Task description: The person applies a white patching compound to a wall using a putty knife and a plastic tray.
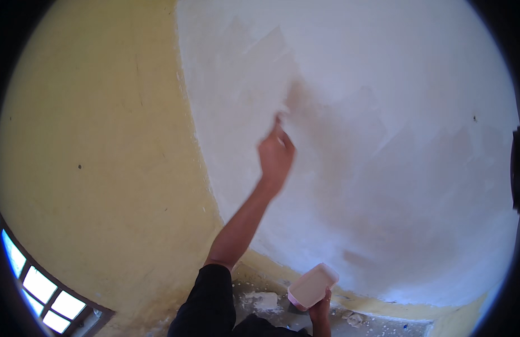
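My left hand point(276, 157) is raised in front of the white-coated wall point(417, 67), its fingers drawn together at a small pale thing, too blurred to make out; whether it touches the surface I cannot tell. Low at the bottom centre, my right hand point(322, 309) grips a pink rectangular container point(309, 283) with pale, smooth contents. The white coat has patchy brownish-grey areas around and right of my left hand. To the left, it meets a yellow wall area point(91, 123) along a rough edge.
A window point(52, 297) with dark bars is at the lower left. Below the wall, the grey floor point(372, 323) carries white splatters, a pale slab-like piece point(263, 300) and a crumpled lump point(354, 319). A dark object point(517, 168) shows at the right rim.
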The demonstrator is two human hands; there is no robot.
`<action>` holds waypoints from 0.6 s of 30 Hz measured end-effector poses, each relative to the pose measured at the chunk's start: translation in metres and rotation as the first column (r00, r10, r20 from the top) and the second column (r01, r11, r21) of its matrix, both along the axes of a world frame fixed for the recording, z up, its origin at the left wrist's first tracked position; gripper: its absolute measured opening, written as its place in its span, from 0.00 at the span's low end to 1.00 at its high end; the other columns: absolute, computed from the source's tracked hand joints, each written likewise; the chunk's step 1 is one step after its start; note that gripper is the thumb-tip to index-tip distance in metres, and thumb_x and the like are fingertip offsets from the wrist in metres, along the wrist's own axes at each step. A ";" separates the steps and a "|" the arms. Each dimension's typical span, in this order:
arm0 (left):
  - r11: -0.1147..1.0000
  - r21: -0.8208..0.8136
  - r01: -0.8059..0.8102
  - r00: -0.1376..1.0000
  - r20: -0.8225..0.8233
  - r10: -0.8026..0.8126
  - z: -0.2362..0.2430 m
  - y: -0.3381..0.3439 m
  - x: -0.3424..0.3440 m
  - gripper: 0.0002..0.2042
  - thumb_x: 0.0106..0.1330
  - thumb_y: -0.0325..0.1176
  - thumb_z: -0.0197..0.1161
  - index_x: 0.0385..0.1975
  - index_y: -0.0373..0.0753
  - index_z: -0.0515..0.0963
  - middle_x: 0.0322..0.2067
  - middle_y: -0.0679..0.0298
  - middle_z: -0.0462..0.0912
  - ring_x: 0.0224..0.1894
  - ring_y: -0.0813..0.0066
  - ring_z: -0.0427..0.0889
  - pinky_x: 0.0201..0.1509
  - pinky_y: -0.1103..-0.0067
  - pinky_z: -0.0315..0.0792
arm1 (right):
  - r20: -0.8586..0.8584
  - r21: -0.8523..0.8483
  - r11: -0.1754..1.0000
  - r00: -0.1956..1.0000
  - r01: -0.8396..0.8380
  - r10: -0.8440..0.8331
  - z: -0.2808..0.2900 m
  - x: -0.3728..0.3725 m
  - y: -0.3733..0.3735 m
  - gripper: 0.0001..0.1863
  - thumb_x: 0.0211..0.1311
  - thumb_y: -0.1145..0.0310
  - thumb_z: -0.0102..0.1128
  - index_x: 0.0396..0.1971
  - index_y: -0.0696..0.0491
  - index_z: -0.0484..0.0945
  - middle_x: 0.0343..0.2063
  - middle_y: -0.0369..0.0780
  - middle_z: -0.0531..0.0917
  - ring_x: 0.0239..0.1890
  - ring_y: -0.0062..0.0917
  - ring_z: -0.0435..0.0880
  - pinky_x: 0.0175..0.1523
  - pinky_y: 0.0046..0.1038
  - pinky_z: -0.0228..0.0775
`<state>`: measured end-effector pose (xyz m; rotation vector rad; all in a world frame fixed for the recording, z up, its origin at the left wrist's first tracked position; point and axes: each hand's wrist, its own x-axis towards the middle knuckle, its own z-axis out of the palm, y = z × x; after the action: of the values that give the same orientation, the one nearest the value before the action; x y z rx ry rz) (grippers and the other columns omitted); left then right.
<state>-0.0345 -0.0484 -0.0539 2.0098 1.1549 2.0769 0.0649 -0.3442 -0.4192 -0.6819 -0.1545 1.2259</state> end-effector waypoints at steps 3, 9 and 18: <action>0.914 0.191 -0.359 0.930 0.156 0.333 0.060 0.054 -0.067 0.17 0.63 0.24 0.51 0.50 0.25 0.76 0.26 0.36 0.79 0.28 0.43 0.82 0.32 0.61 0.75 | -0.048 0.019 0.999 0.998 -0.047 0.048 -0.011 -0.004 0.001 0.28 0.72 0.49 0.40 0.61 0.53 0.63 0.54 0.40 0.75 0.58 0.33 0.74 0.63 0.40 0.65; 0.889 -0.077 -0.451 0.880 0.130 0.457 0.121 0.136 -0.129 0.17 0.59 0.26 0.53 0.48 0.34 0.80 0.36 0.43 0.83 0.38 0.44 0.83 0.47 0.59 0.77 | 0.023 -0.005 1.000 1.000 0.014 -0.014 -0.049 -0.006 0.008 0.28 0.71 0.48 0.40 0.62 0.53 0.63 0.55 0.41 0.74 0.59 0.33 0.73 0.64 0.38 0.64; 0.956 0.109 -0.272 0.950 -0.128 0.285 0.067 0.059 0.014 0.21 0.56 0.20 0.56 0.52 0.32 0.71 0.49 0.51 0.80 0.35 0.53 0.84 0.35 0.67 0.79 | 0.092 0.014 0.998 0.993 0.068 -0.069 -0.054 -0.011 0.010 0.27 0.72 0.49 0.41 0.61 0.51 0.63 0.54 0.40 0.74 0.58 0.33 0.73 0.63 0.39 0.64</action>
<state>-0.0201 0.0104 0.0128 2.1796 1.4749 2.1737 0.0542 -0.3340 -0.4736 -0.7288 -0.2130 1.1278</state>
